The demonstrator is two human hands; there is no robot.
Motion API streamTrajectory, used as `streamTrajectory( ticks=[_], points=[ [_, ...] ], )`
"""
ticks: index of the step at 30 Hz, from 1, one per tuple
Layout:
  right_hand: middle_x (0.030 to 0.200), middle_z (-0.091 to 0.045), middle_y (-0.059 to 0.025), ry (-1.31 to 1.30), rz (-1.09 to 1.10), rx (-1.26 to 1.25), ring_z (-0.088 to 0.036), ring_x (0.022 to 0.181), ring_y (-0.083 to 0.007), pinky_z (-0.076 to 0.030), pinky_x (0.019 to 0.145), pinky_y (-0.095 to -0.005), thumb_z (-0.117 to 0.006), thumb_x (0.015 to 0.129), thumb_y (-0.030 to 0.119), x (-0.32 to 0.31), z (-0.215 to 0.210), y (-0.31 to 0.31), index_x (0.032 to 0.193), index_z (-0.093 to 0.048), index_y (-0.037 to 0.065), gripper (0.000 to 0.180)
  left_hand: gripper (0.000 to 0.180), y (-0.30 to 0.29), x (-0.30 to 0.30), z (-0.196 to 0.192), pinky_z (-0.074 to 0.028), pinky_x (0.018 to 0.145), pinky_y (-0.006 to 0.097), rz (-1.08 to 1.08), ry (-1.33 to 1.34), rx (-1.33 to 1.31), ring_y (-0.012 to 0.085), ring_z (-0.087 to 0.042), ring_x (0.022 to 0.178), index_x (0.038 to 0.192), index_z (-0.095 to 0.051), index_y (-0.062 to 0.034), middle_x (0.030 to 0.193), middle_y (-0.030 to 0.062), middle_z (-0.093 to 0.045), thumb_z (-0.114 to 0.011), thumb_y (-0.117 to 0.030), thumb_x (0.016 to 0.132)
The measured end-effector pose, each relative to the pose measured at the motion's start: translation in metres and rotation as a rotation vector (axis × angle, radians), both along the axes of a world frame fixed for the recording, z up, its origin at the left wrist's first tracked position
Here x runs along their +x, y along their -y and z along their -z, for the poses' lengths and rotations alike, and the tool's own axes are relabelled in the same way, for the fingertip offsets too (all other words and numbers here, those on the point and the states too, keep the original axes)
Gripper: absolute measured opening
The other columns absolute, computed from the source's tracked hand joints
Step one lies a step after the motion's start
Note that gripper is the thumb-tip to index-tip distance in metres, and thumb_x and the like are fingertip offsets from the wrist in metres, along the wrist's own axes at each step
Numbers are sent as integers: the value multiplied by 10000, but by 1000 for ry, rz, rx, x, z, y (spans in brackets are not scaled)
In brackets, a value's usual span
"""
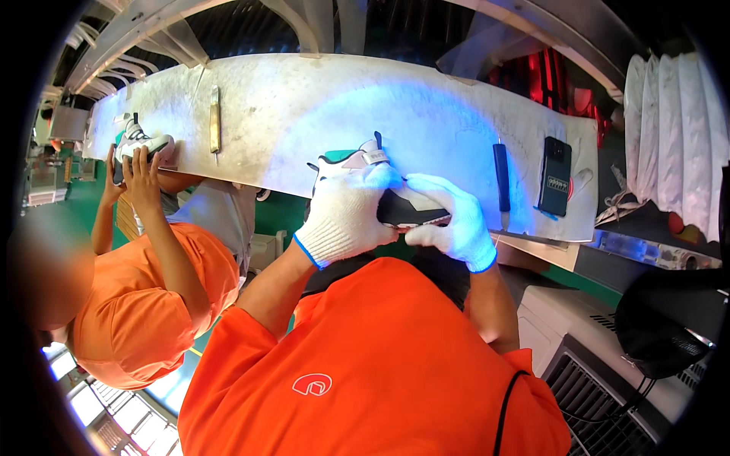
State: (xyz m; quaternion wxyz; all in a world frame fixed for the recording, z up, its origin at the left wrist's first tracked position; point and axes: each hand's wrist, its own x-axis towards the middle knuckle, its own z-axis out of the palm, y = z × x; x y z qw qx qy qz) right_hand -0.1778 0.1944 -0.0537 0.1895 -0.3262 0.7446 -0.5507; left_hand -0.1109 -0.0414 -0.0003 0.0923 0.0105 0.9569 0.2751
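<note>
Between my two gloved hands is a sneaker (414,207), white and grey with a teal patch, a dark panel and a black pull tab. It is held near the table's front edge under a blue glow. My left hand (342,213), in a white knit glove with a blue cuff, wraps round one side of the shoe and covers much of it. On the other end, my right hand (456,224) grips with its fingers over the upper and its thumb low by the sole. The shoe's underside is mostly hidden.
On the long pale table (258,144) lie a black-handled pointed tool (502,176), a dark phone (555,176) and a yellowish pointed tool (215,121). At the left a co-worker in orange holds another sneaker (144,142). White ribbed material (673,144) hangs at the right.
</note>
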Motion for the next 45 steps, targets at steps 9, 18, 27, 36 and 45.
streamTrajectory(
  ticks=[9,18,27,36,45],
  points=[
    [1419,-779,-178,78,21,88,-772,1219,-245,-610,1037,-381,-941,847,154,-3,-6,0,1510,-712,11,716,747,5,0,-1,-613,960,471,42,29,42,335,-776,1144,1425,-685,-152,1264,110,-787,-960,-338,756],
    [1262,-818,-113,171,-3,291,-770,940,-136,-622,862,-302,-863,945,137,-9,-35,27,1536,-676,-6,636,618,13,-3,10,-630,895,462,126,35,76,332,-793,1076,1345,-732,-130,1193,138,-790,-914,-389,814],
    [1143,-845,-158,-277,422,459,-816,919,-245,-646,870,-403,-847,1003,210,22,-4,58,1422,-734,11,478,452,59,-7,34,-581,712,330,-15,100,1148,171,-739,850,1368,-730,-63,978,39,-745,-846,-177,946],
    [1106,-833,-116,-64,716,-5,-761,1023,-158,-607,927,-329,-774,1063,122,29,33,48,1317,-774,-42,302,601,128,62,87,-560,1144,457,-149,-460,298,409,-694,1361,1480,-696,-49,1434,203,-729,-729,38,886],
    [939,-799,-103,686,648,-318,-759,867,-203,-605,801,-344,-610,1154,585,-45,41,26,1182,-767,-31,636,737,87,-2,13,-599,1088,469,170,-461,302,407,-737,1269,1429,-742,-87,1354,196,-772,-953,-269,747]
  ],
)
